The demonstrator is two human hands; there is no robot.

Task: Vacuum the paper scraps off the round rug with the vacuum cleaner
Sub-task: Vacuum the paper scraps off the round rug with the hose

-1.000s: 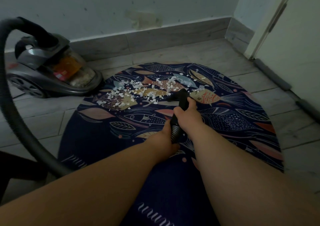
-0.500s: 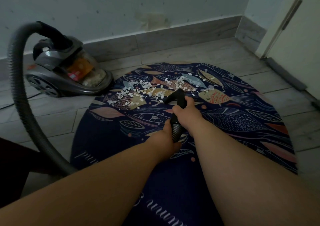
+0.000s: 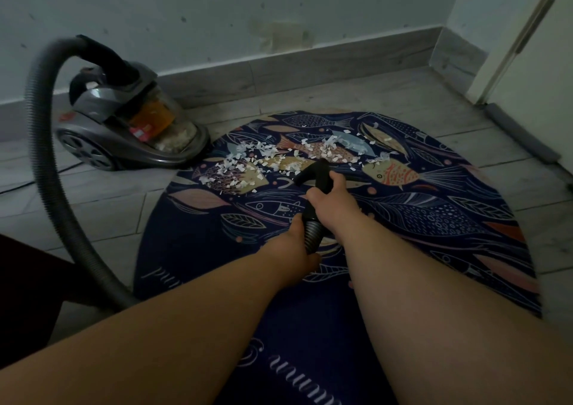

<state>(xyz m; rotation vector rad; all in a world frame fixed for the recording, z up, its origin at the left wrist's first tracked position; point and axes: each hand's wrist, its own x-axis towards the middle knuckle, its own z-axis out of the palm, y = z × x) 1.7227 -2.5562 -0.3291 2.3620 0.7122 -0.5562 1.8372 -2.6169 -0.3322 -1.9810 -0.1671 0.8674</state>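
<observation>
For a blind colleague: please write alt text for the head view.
Both hands, left hand and right hand, hold a black vacuum nozzle at white paper scraps on a round fish-patterned rug. A grey canister vacuum sits left.

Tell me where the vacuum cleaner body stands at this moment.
In the head view, the vacuum cleaner body stands at the upper left on the tiled floor, against the wall, just beyond the round rug's far-left edge.

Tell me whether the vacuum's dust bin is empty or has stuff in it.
Has stuff in it: pale debris shows through the clear dust bin on the vacuum cleaner. How full, cannot tell.
</observation>
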